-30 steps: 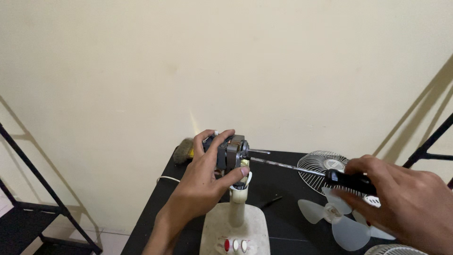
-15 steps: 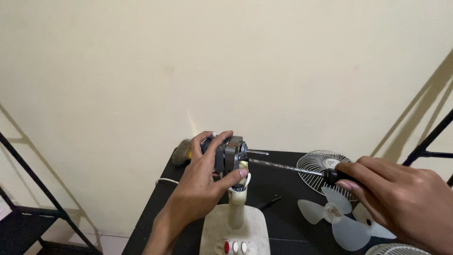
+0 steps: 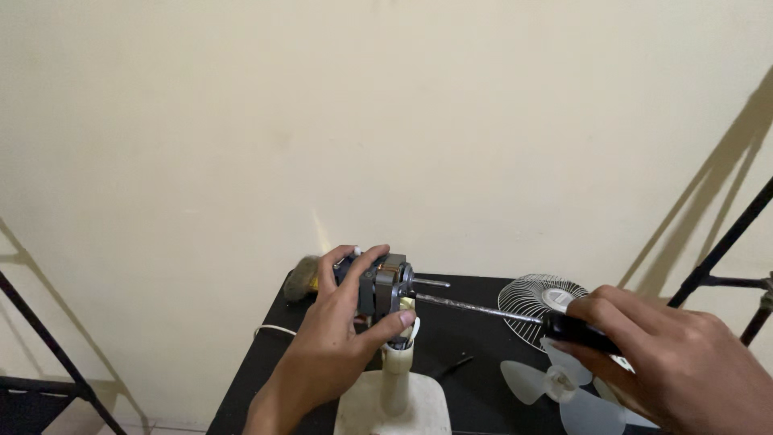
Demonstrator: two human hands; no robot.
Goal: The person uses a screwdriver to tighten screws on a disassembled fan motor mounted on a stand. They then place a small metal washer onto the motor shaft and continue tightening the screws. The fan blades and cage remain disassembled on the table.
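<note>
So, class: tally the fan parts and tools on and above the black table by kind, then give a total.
Fan motor on stand: 1
Screwdriver: 1
Wire fan guard: 1
Fan blade: 1
Brush: 1
Total: 5

Fan motor (image 3: 382, 287) is seen as dark grey metal with a copper-orange glint at the windings. Stand (image 3: 394, 395) below it is off-white. Screwdriver (image 3: 515, 316) is shown with a silver shaft and black handle. Table (image 3: 459, 342) is black. Wire grille (image 3: 538, 300), far right, is white-grey with a radial line pattern. Fan blades (image 3: 555, 385), near right, are translucent pale white. Wall (image 3: 386, 121) is plain cream, crossed by dark slanted shadows. Frame bars (image 3: 48, 346) at left are black.
</note>
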